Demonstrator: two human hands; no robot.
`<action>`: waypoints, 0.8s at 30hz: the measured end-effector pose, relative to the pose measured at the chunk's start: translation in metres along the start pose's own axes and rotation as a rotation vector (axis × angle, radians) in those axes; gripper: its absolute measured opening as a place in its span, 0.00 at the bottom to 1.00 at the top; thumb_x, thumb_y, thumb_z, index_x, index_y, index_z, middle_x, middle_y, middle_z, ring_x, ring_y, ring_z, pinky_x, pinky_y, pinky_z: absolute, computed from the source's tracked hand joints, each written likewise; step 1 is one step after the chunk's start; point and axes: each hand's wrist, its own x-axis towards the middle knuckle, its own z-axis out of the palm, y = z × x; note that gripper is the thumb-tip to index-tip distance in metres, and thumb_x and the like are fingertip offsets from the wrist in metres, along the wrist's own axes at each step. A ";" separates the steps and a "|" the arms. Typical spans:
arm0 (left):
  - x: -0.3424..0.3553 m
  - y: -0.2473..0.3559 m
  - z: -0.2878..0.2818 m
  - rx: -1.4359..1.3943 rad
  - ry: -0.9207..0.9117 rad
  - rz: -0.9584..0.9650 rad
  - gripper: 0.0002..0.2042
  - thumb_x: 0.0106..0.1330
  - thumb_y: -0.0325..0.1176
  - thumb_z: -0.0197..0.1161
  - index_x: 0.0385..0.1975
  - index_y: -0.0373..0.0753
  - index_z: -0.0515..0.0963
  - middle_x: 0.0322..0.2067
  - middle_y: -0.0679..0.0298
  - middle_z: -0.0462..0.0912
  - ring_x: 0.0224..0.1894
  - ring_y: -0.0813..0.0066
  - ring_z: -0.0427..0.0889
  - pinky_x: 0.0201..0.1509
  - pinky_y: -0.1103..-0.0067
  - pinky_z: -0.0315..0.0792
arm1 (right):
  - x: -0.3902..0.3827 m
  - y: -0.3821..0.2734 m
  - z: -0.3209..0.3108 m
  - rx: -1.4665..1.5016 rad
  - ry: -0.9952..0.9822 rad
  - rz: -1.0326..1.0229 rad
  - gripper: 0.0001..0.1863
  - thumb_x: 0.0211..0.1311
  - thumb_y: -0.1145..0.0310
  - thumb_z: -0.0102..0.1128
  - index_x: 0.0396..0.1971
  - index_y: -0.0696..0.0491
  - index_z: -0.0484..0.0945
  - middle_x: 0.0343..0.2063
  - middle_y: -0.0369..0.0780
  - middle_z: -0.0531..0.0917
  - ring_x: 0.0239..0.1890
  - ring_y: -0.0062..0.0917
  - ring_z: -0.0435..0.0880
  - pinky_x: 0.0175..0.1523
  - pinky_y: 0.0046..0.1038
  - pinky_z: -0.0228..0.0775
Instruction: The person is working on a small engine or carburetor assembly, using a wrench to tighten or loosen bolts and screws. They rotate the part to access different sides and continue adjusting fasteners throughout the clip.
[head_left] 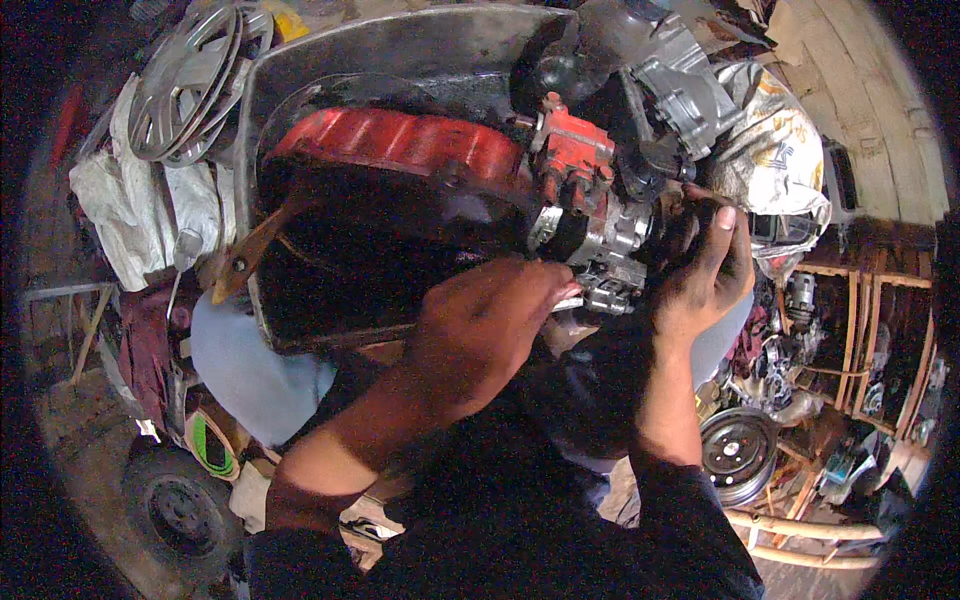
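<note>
A machine part with a red, ported block (574, 145) and a bare silver metal body (615, 235) is at the right edge of a large dark metal pan. My left hand (490, 315) is closed, its fingertips pinching against the lower left of the silver body; a small pale edge shows there, too little to name. Around the dark right end of the same part curl the fingers of my right hand (705, 275), thumb raised. That end is in shadow, so the exact grip is partly hidden. Inside the pan lies a red, ribbed curved housing (400, 140).
A wooden-looking bar (255, 250) leans over the left rim of the pan (400, 35). Grey metal castings (690, 90) and a white sack (775, 140) are at the far right. Spoked wheel covers (190, 85) stand far left; a tyre (175, 515) and a wheel rim (738, 455) lie lower.
</note>
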 end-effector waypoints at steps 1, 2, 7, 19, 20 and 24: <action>0.000 -0.001 -0.001 0.031 0.008 0.072 0.10 0.64 0.24 0.66 0.44 0.40 0.81 0.32 0.62 0.85 0.34 0.59 0.87 0.40 0.67 0.81 | 0.001 0.001 0.000 -0.014 -0.009 -0.012 0.23 0.81 0.56 0.49 0.39 0.62 0.84 0.29 0.36 0.83 0.27 0.14 0.73 0.33 0.18 0.63; -0.001 0.000 -0.001 0.062 0.012 0.073 0.10 0.63 0.25 0.66 0.43 0.40 0.81 0.31 0.62 0.83 0.33 0.59 0.86 0.40 0.67 0.81 | 0.001 0.002 0.000 -0.021 -0.004 -0.006 0.23 0.81 0.57 0.49 0.39 0.62 0.84 0.29 0.36 0.83 0.27 0.14 0.72 0.33 0.18 0.61; -0.002 -0.002 -0.004 0.240 -0.030 0.091 0.10 0.60 0.29 0.67 0.42 0.39 0.81 0.27 0.63 0.80 0.31 0.61 0.85 0.37 0.68 0.80 | -0.001 -0.007 0.006 -0.027 0.015 0.029 0.23 0.80 0.57 0.48 0.39 0.62 0.84 0.26 0.34 0.81 0.26 0.13 0.70 0.31 0.17 0.59; 0.009 0.007 -0.012 0.225 -0.158 0.077 0.08 0.58 0.31 0.67 0.36 0.39 0.81 0.25 0.57 0.82 0.28 0.51 0.85 0.34 0.59 0.78 | -0.001 -0.005 0.014 -0.087 0.073 -0.082 0.28 0.80 0.55 0.43 0.37 0.65 0.83 0.32 0.42 0.84 0.33 0.24 0.79 0.44 0.26 0.72; 0.007 0.005 -0.010 0.079 -0.172 0.025 0.07 0.59 0.31 0.66 0.35 0.39 0.80 0.24 0.55 0.82 0.29 0.50 0.85 0.34 0.58 0.78 | -0.001 -0.004 0.014 -0.097 0.074 -0.086 0.28 0.80 0.55 0.42 0.36 0.65 0.83 0.32 0.42 0.84 0.33 0.24 0.78 0.43 0.26 0.71; 0.006 0.000 -0.005 -0.144 -0.194 -0.137 0.04 0.63 0.30 0.65 0.30 0.38 0.79 0.22 0.51 0.82 0.28 0.46 0.84 0.34 0.56 0.78 | 0.000 0.001 0.011 -0.085 0.045 -0.117 0.28 0.79 0.54 0.42 0.34 0.63 0.82 0.31 0.41 0.83 0.32 0.23 0.77 0.40 0.24 0.69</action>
